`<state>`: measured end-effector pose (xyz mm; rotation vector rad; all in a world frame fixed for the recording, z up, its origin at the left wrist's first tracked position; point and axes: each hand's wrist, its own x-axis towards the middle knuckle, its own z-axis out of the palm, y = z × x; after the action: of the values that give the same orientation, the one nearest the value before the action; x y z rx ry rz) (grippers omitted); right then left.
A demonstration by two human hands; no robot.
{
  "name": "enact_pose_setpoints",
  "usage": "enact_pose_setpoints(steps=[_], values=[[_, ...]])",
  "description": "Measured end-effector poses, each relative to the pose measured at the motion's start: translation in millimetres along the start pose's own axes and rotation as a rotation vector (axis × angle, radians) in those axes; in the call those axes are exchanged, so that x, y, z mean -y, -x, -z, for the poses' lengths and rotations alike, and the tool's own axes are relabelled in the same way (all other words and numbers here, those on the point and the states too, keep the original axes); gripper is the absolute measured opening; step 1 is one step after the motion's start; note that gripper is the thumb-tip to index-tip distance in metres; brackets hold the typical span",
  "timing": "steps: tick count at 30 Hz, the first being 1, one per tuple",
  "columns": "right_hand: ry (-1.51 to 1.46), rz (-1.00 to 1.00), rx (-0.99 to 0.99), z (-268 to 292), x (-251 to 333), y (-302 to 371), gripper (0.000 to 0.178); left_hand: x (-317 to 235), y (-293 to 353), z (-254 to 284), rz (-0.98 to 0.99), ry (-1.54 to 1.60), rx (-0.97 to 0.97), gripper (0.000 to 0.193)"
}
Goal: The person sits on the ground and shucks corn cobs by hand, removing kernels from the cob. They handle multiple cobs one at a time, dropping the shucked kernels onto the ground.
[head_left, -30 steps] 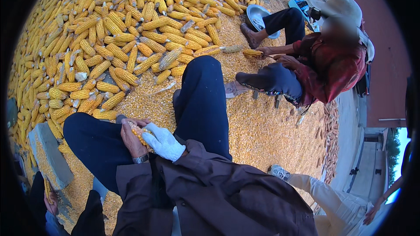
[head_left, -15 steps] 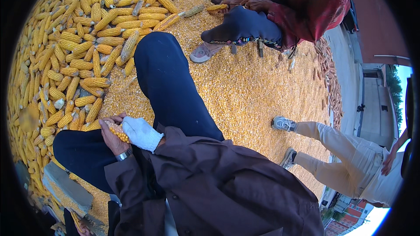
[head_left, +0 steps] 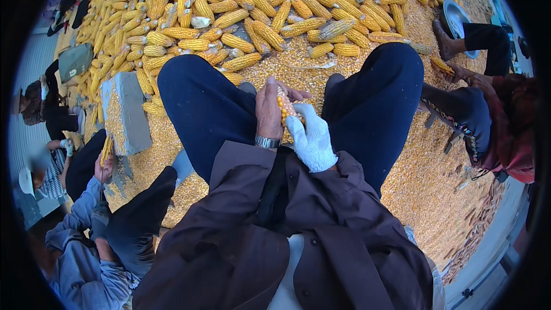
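Observation:
A partly stripped corn cob [head_left: 283, 106] sits between my hands, above the gap between my knees. Yellow kernels still cover part of it, and bare pinkish cob shows elsewhere. My bare left hand [head_left: 268, 110], with a metal watch at the wrist, is wrapped round it from the left. From the right, my right hand [head_left: 313, 139] in a white knit glove grips the same cob with thumb and fingers pressed to its kernels. Loose kernels [head_left: 298, 57] lie thickly on the ground around my feet.
Whole corn cobs [head_left: 229, 18] are heaped ahead. At left stands a grey block [head_left: 131, 115] beside a person in blue [head_left: 86, 264] holding a cob; more people sit behind. On the right, a person in red [head_left: 513, 120] works with a cob near a metal basin [head_left: 456, 20].
My view has turned to the right, bringing my hands to the middle and the people at left into sight. The standing person in pale trousers has left view. Both hands stay on the cob.

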<state>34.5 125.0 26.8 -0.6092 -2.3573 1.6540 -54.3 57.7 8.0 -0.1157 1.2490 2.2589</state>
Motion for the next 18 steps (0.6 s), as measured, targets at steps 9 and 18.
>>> enact_pose_setpoints(steps=[9,18], values=[[0.044,-0.072,0.001,-12.2,-2.8,-6.0,0.022,3.3,4.5,15.4,-0.010,0.098,0.023,0.049],[0.005,-0.062,0.070,-18.9,-1.5,-7.8,0.024,13.9,2.8,24.3,-0.043,0.031,0.008,0.043]])
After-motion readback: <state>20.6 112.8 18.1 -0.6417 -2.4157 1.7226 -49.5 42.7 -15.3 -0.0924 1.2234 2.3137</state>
